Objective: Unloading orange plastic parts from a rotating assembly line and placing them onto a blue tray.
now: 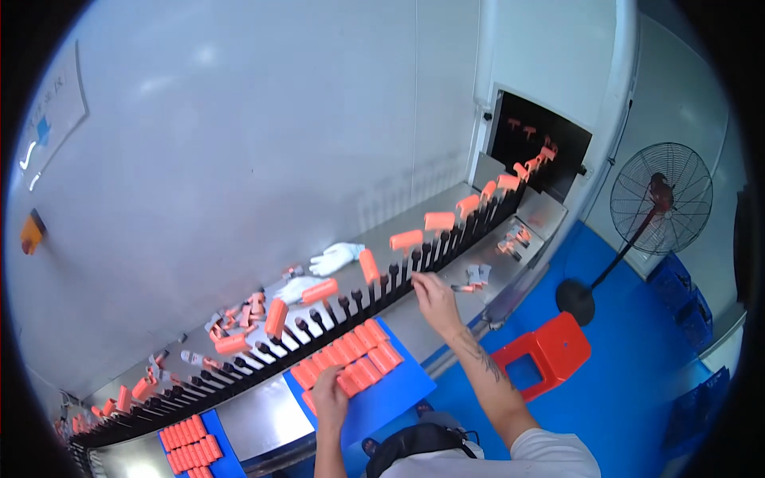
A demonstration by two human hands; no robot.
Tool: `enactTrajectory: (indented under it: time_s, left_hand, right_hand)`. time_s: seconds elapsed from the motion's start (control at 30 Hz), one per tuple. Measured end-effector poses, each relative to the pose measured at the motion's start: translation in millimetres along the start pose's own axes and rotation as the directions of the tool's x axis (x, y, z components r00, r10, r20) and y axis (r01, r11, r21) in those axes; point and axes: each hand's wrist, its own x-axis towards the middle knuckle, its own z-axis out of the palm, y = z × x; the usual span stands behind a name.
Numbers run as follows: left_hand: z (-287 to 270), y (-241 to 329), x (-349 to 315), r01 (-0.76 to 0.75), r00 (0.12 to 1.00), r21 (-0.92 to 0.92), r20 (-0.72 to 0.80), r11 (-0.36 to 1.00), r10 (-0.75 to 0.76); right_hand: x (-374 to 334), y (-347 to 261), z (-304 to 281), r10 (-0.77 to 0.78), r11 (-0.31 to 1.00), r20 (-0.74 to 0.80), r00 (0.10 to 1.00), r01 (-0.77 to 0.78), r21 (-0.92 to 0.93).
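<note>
Along a long, silvery metal counter (255, 422) runs a black conveyor with upright pegs (470, 235). Before it lies a flat, blue rectangular board (402, 390). The hands are apart: the right hand (436, 303) beside the pegs, the left hand (328, 394) at the board's rows of short orange cylindrical pieces (362, 374); whether either grips anything, I cannot tell.

Before you on the surface (263, 421) lies a board (408, 390) bearing rows of parts (386, 356), your left hand (327, 394) over them, a second loaded board (229, 460) to its left. Behind both, a line of pegs (356, 296) runs rightward to a wall opening (510, 147), your right hand (434, 301) beside it, gloves (336, 259) beyond; at your right stand a stool (569, 344) and, farther, a fan (660, 195).
</note>
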Motion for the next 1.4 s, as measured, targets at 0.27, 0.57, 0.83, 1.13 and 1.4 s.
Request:
enactTrajectory:
  time_s: [0.27,0.57,0.83,1.13,1.4]
  left_hand:
    - [71,133,177,-0.801,0.597,0.467,0.662,0.374,0.453]
    - [54,171,162,-0.463,0.858,0.749,0.513,0.475,0.027]
    - [-70,112,142,0.307,0.950,-0.132,0.106,0.942,-0.294]
    - [103,56,-55,-0.363,0.847,0.385,0.515,0.849,0.129]
    - [144,-9,-65,-0.401,0.850,0.262,0.463,0.878,0.250]
  right_hand:
    - [120,48,-20,-0.341,0.880,0.361,0.868,0.429,-0.201]
    - [125,-2,-17,-0.281,0.892,0.475,0.834,0.410,-0.192]
    - [114,-39,9,0.045,0.935,0.530,0.847,-0.223,0.276]
    - [-156,82,-31,0.361,0.923,0.370,0.856,-0.385,-0.011]
    - [-180,65,13,0.249,0.965,0.159,0.955,-0.231,-0.125]
